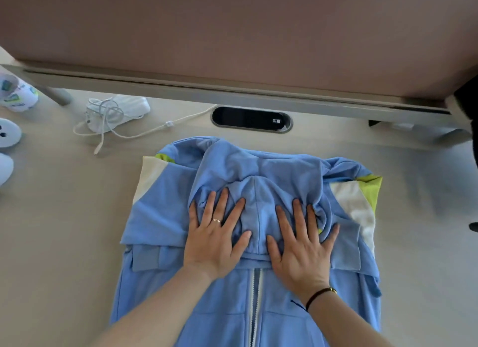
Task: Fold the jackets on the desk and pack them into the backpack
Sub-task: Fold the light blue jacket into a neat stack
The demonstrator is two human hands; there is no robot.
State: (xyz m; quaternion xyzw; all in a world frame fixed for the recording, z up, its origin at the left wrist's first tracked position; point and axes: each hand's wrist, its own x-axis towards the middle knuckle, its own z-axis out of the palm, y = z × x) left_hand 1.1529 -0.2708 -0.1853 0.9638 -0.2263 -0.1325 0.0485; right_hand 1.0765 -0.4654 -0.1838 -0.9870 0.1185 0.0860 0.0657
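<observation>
Left hand (216, 239) and right hand (302, 245), fingers spread flat, press the hood onto the blue jacket (160, 217). Folding appears midway; next, likely, the lower half folds up.

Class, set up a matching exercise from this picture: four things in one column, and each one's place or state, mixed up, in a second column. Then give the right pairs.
Things
1. Light blue zip-up jacket
2. Left hand
3. White charging cable
4. Thin dark wristband

Places or states
A. Loosely coiled on the desk, beyond the jacket to the left
B. Worn on the right wrist
C. Spread on the beige desk, sleeves folded in
D. Pressed flat on the folded-down hood, a gold ring on one finger

Pairs: 1-C, 2-D, 3-A, 4-B
</observation>
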